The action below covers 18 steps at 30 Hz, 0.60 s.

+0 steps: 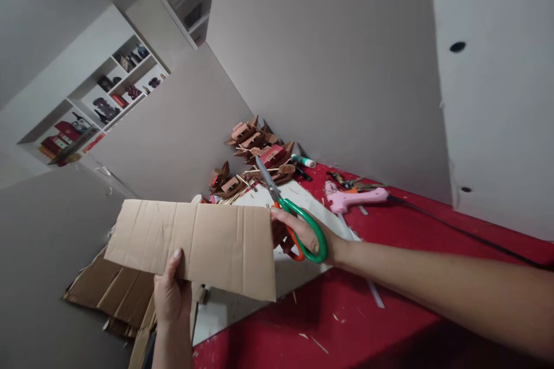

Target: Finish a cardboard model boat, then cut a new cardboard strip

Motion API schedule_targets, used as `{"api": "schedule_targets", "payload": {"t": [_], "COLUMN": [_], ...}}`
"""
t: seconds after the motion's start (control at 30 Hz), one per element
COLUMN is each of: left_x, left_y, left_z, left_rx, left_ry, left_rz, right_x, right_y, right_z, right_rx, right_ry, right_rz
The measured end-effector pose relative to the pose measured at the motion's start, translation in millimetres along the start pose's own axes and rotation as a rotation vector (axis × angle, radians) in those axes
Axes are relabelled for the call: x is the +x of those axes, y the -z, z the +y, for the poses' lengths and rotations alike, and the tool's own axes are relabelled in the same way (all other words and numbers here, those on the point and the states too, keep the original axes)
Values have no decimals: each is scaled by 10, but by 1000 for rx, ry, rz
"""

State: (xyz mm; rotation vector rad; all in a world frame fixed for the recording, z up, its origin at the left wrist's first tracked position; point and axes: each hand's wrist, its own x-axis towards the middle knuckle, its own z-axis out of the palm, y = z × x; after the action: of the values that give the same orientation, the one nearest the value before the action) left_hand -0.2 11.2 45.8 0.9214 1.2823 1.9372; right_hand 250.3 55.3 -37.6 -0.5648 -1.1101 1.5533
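A creased, flat piece of brown cardboard [216, 245] is held up in front of me. My left hand [172, 294] grips its lower edge, the thumb on the near face and the fingers hidden behind. My right hand [311, 237] is closed around scissors [286, 204] with green and orange handles, their blades pointing up and away and looking closed. The right thumb rests at the cardboard's upper right corner, where the other fingers are partly hidden by the handles.
Several small wooden model boats [268, 155] crowd the back corner beside a glue stick [303, 161]. A pink glue gun [357, 197] with a black cord lies on the red tabletop [411, 300]. More cardboard [125, 294] is at left. A white board [229, 311] bears scraps.
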Motion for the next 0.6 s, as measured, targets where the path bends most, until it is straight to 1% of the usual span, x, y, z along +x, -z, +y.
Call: {"api": "schedule_targets", "payload": {"t": [0.1,0.17,0.23,0.3,0.37,0.43,0.5,0.6], "left_x": [9,24,45,62,69,67,62,55], "left_y": [-35,-52,-69,-106,-178,-285,-409,-582], "left_z": [66,117,166,212,262,323,396,510], "left_rx": [8,13,49,98,143,176,200,223], "left_ry": [31,74,107,82,9,-54,-85,-158], "left_rz": [-25,-27,-62,-135,-201,-233,-242,-268], "right_x": [-13,-25,-36,-45,-57,-76,-109,-178], "right_y": [-14,-21,-26,-30,-29,-23,-14,-7], "right_z": [-73,-131,-187,-231,-252,-252,-242,-241], "right_rx": [117,180,229,263,272,219,93,-68], "right_ry": [5,-23,-29,-7,24,74,127,116], "right_rz": [-47,-26,23,62,79,43,-27,-136]}}
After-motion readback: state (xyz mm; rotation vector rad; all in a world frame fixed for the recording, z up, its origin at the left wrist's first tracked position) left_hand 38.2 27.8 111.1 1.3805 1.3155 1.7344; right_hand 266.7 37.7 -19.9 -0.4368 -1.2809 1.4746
